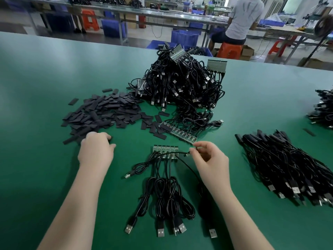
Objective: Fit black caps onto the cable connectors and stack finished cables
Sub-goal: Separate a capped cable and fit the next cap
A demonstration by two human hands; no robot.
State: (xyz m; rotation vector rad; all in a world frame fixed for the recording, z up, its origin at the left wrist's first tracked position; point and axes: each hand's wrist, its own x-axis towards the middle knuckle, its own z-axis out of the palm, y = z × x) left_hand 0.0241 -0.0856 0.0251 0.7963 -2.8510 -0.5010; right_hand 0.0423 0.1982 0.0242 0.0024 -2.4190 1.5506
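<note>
A heap of flat black caps point(106, 112) lies on the green table point(45, 73) at left centre. My left hand point(96, 148) reaches into its near edge, fingers curled over a cap. My right hand point(207, 157) pinches the small board end of a black cable point(180, 160) between thumb and forefinger. Just left of it lies a short strip of green connector boards point(165, 149) with USB cables point(167, 199) trailing toward me. A longer strip point(177, 131) lies behind it. A stack of capped cables point(286, 165) sits at the right.
A big tangled pile of uncapped cables point(182, 83) rises at the table's middle back. Another cable pile point(322, 109) sits at the far right edge. One loose cap point(309, 132) lies near it. Beyond the table a person point(241, 20) sits on an orange stool among blue bins.
</note>
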